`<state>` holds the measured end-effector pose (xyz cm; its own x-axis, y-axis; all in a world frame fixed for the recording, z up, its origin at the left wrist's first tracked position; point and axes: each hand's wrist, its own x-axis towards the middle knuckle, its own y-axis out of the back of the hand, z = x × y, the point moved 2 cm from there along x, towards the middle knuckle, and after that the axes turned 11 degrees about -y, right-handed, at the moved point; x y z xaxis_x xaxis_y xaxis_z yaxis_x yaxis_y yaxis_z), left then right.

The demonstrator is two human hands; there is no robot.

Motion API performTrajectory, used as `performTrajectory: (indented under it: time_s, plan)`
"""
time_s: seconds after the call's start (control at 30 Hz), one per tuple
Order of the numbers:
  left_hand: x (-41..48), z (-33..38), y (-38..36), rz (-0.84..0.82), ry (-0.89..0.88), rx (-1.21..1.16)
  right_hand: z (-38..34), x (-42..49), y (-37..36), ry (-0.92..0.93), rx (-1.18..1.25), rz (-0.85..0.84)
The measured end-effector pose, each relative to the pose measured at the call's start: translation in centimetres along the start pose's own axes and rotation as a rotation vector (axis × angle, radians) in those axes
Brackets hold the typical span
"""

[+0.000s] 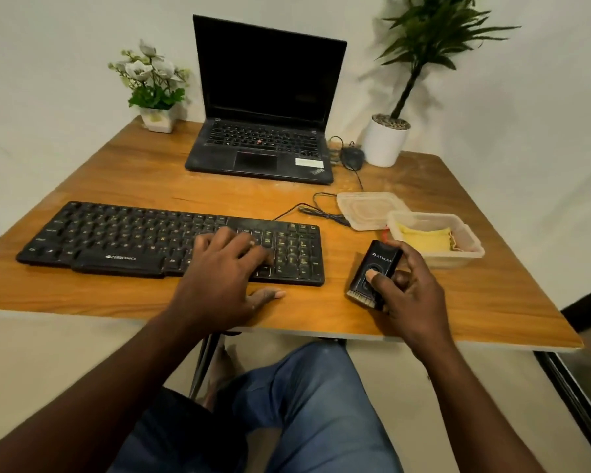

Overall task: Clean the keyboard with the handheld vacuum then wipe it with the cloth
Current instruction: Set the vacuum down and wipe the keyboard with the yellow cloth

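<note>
Boxy black vacuum [381, 258] in right hand [413, 302]

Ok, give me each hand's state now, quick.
Left hand: open, fingers resting flat on the keyboard.
Right hand: holding the handheld vacuum, thumb on its button.

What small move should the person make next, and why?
Probably carry the handheld vacuum leftward so its brush reaches the keyboard. The right hand grips it beside the keyboard, thumb on its button, while the left hand rests on the keys and the cloth lies in its container.
</note>
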<state>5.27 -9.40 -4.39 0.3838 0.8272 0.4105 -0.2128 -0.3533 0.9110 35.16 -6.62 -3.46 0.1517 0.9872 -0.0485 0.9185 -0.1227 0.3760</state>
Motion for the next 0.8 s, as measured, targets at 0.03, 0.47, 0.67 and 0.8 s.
performTrajectory:
  time_s: [0.03,0.47,0.67,0.8]
  plan:
    - [0.0,-0.01,-0.06,0.008,0.001,0.004,0.08,0.17,0.02,0.006,-0.006,0.017]
    - [0.9,0.16,-0.87,0.051,-0.021,0.049,0.22,0.74,-0.2,-0.055,0.101,0.038]
    - [0.88,0.25,-0.88,0.046,0.001,0.053,0.41,0.61,-0.1,-0.05,-0.016,0.094]
    - [0.75,0.3,-0.87,0.055,0.008,0.053,0.6,0.33,0.34,-0.041,-0.063,0.131]
